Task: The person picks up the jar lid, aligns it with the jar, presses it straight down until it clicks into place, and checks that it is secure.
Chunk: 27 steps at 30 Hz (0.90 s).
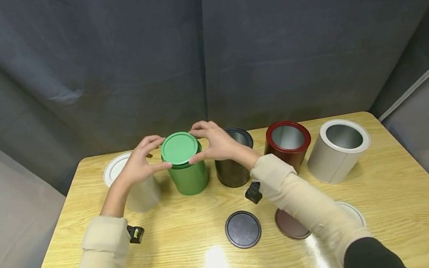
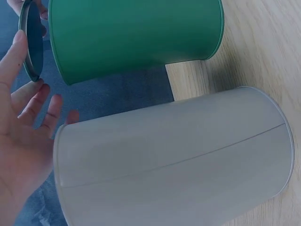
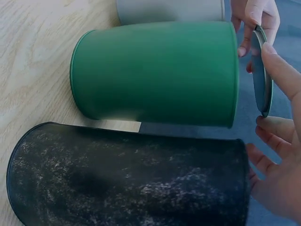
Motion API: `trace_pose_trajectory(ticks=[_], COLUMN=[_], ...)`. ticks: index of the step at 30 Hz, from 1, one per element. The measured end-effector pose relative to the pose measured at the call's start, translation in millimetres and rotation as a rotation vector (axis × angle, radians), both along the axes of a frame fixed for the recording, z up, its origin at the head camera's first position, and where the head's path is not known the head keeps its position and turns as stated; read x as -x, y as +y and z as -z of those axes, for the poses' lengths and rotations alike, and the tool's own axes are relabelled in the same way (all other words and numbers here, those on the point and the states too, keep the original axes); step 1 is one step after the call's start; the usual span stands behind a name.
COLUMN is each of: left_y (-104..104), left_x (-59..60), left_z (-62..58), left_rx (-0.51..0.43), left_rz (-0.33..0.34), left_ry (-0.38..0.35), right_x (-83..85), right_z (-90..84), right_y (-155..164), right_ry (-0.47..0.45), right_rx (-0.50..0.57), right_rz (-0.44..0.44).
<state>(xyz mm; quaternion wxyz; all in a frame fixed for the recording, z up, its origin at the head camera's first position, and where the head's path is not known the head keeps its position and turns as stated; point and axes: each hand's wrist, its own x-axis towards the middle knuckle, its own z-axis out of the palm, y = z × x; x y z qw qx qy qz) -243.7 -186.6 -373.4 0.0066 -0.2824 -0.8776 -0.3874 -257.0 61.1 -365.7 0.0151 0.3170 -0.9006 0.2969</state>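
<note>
A green lid (image 1: 179, 148) is pinched in the grip of the left hand (image 1: 139, 165) and the right hand (image 1: 218, 144), just above the green can (image 1: 190, 180). On the worktop (image 1: 175, 256), a white can (image 1: 145, 196) is seen left of the green can, a black can (image 1: 232, 175) right of it.

Seemingly a curtained-off booth; grey drapes (image 1: 120, 64) screen a wooden table (image 1: 172, 261)

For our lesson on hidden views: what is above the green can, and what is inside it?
The left hand and right hand hold a green lid above the green can, with a gap between. Its inside cannot be seen: the lid and its sides hide it.
</note>
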Motion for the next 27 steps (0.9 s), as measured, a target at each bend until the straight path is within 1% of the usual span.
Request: trace_pose_trajectory(ticks=[4,9,14,18,22,27], left_y=[1.4,2.0,2.2,2.3,2.7,3.4], left_x=[2.9,4.4,5.5,6.2,7.0,6.7], left_z=[0.6,2.1,4.4,5.2,3.5,0.6], left_rx=[0.017,0.043,0.088,0.116,0.145,0.158], left_rz=[-0.001,-0.002,-0.007,-0.006,0.0,-0.001], left_ry=[-0.002,-0.024,-0.051,-0.052,-0.05,-0.082], right_x=[2.2,4.3,6.2,7.0,7.9,8.7], right_z=[2.4,5.1,7.8,9.3,9.4,8.2], right_y=[-0.1,-0.6,-1.1,-1.2,-1.3,-2.3], right_ry=[-0.012,-0.032,-0.03,-0.032,-0.048,-0.062], right_rx=[-0.02,-0.054,-0.108,-0.148,-0.173,-0.199], right_rz=[0.012,0.025,0.035,0.042,0.048,0.046])
